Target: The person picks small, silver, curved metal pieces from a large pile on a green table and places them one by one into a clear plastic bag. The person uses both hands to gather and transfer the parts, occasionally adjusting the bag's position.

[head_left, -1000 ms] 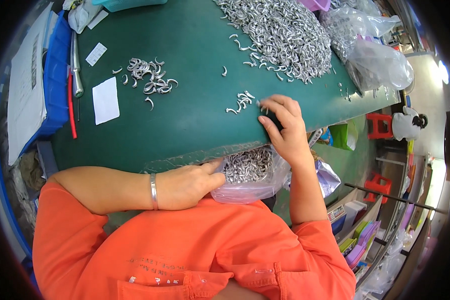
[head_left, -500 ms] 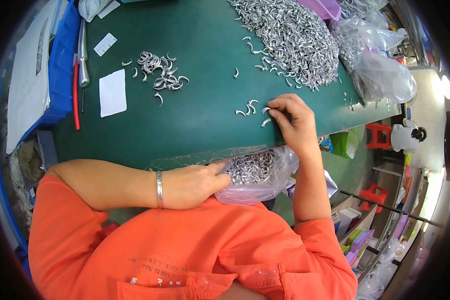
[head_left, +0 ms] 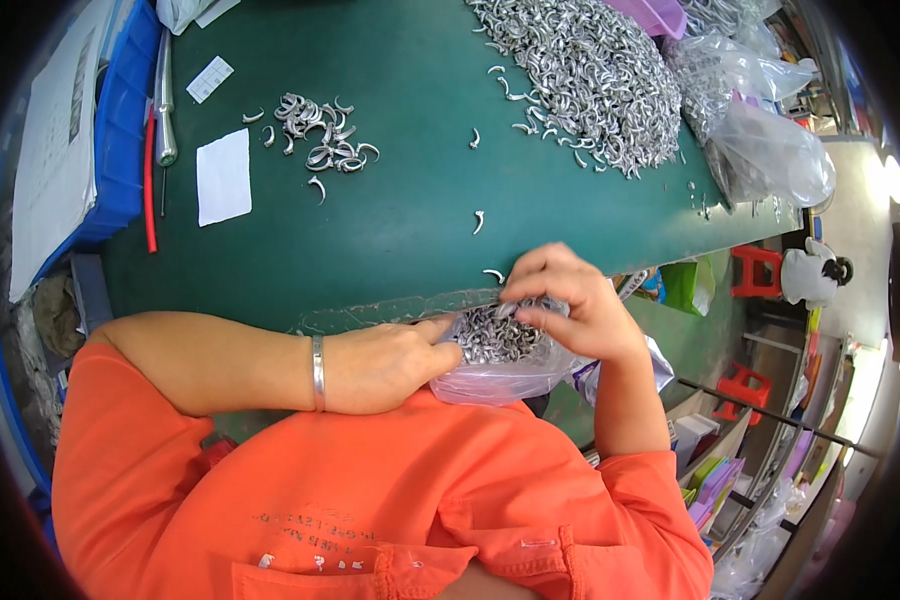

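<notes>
"Where did we look from?"
"We looked down from the wearer's head, close above the orange shirt, facing far across the green table."
"How wide was our view?"
"Our fisheye spanned from a blue bin at left to a red stool at right."

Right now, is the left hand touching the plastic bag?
Touching: the head view shows the left hand with its fingers closed on the left edge of the plastic bag.

Even brightness, white glare far right, dark warped edges.
</notes>
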Motion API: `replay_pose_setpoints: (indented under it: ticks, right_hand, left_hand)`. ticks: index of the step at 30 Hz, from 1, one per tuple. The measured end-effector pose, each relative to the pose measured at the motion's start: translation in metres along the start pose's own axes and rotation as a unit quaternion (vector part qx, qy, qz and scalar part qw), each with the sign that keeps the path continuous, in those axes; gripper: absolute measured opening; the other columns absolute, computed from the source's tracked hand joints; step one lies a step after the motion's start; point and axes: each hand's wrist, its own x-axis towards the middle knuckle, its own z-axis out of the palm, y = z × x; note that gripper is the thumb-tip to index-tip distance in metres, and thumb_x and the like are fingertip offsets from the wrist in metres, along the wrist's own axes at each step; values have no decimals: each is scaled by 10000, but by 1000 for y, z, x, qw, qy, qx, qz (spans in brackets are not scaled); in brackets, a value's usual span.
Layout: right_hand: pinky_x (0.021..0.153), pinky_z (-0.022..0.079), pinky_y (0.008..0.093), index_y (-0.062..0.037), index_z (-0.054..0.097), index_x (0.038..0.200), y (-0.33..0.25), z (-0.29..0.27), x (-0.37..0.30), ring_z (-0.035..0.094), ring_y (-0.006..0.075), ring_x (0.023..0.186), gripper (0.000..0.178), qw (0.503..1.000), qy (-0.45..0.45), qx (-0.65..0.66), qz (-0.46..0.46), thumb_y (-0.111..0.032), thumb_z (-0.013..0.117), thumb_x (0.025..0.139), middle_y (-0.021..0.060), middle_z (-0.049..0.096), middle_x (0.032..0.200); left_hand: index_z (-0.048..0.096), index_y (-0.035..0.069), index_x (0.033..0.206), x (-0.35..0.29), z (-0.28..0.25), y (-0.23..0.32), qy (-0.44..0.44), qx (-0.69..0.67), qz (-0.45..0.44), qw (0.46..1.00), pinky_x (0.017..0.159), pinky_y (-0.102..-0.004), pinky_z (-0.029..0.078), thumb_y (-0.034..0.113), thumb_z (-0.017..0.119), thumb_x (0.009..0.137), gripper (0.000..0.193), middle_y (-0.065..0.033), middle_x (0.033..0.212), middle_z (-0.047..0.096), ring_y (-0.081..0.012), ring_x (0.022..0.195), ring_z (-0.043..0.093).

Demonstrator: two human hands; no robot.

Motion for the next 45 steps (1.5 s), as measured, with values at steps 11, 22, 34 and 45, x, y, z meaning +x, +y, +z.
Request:
replay_pose_setpoints:
  ticks: [11, 22, 34, 45]
  right_hand:
    - [953, 440, 417, -27, 678, 1042, 4, 16, 29, 580, 309, 1063, 297, 984, -29, -78, -154, 70, 598, 772, 111, 653, 1104]
    - [1017, 442, 478, -45, 704, 1031, 42, -25, 138, 587, 321, 1172, 210, 873, 169, -403, -218, -111, 667, 835, 137, 662, 1170]
    - [992, 435, 342, -31, 682, 1125, 52, -38, 36, 583, 268, 1125, 243, 945, 280, -167, 18, 7, 546, 927, 115, 658, 1178]
    - [1004, 420, 318, -3, 633, 1195, 22, 7, 5, 573, 233, 1163, 290, 934, 353, -54, 8, 20, 527, 926, 129, 613, 1234]
  left_hand:
    - [521, -16, 1023, 0, 1, -1, 34, 30, 29, 999, 815, -475, 532, 50, 570, 831, 208, -304, 1168, 502, -460, 955, 609]
    - [516, -20, 1045, -1, 2, -1, 7, 10, 9, 1000, 879, -468, 522, 56, 603, 825, 249, -364, 1344, 400, -486, 1067, 573]
    - [514, -7, 1050, 0, -1, 2, -27, -9, -14, 999, 874, -452, 526, 12, 573, 811, 246, -365, 1394, 366, -491, 1051, 578]
    - [517, -21, 993, -2, -5, 3, 1, -5, 2, 1000, 836, -453, 543, -2, 620, 777, 240, -369, 1372, 399, -486, 1031, 598]
